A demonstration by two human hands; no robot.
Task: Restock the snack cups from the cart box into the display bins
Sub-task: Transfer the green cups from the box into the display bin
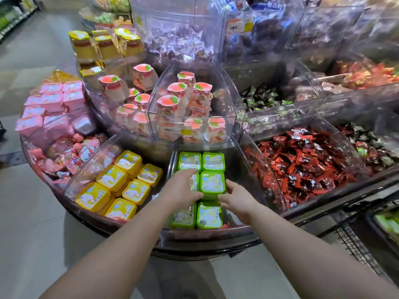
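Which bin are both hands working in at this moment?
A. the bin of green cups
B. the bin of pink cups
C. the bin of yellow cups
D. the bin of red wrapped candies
A: the left hand and the right hand both touch a green cup in the bin of green cups.

left hand (180, 188): covers most of one green cup (195, 181), fingertips out of sight | right hand (235, 196): fingertips hidden behind green cup (212, 184) | cart (371, 240): cut by right edge, box unseen | cup lid print: too small to read | top bins: blurred
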